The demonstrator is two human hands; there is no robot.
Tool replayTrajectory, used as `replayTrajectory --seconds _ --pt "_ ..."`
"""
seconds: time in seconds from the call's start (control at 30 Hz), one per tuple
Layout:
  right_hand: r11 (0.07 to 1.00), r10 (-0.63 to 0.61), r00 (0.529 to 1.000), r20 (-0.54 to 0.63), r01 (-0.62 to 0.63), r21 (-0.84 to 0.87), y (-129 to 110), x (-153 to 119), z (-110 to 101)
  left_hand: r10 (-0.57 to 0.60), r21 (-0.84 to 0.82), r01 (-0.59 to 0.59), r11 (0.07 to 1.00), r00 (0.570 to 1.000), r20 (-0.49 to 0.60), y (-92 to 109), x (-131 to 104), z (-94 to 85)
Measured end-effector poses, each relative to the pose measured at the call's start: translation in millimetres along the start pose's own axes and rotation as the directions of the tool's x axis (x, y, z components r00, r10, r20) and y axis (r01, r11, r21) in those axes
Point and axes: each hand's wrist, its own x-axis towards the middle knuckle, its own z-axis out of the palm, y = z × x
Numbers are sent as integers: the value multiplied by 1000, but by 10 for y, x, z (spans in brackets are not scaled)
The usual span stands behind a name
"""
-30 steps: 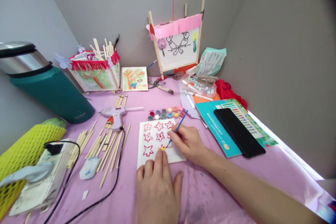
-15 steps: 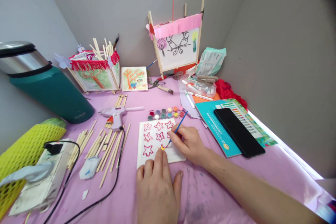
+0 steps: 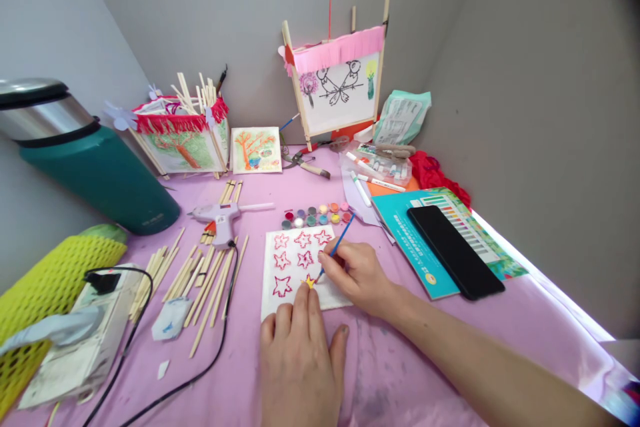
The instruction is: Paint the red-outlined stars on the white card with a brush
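A white sheet [image 3: 273, 303] with several red star outlines lies flat in front of me. My left hand [image 3: 303, 353] rests palm down on its lower edge, fingers stretched out. In my right hand [image 3: 357, 273] a thin blue paintbrush [image 3: 343, 235] is pinched between thumb and fingers. Its tip meets the sheet beside a star [image 3: 310, 282] in the bottom row, which is coloured yellow. My left fingertips partly cover that star, and my right hand hides the stars at the right. Small paint pots [image 3: 312, 221] in several colours stand just behind the sheet.
Left of the sheet are wooden sticks [image 3: 207, 287], a glue gun [image 3: 223, 217] with its cord, a power strip [image 3: 85, 347] and a teal bottle [image 3: 100, 160]. A phone [image 3: 455, 250] lies on a blue book [image 3: 420, 267] at right. A paper lantern [image 3: 340, 93] hangs behind.
My right hand and the paintbrush have shifted very slightly left, with the brush tip still by the yellow star. My left hand stays in place.
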Motion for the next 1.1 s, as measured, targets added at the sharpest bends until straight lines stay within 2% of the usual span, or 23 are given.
replayTrajectory --seconds 1.1 --pt "1000 5 1000 13 -5 15 -40 3 11 6 2 -6 1000 1000 3 -6 6 5"
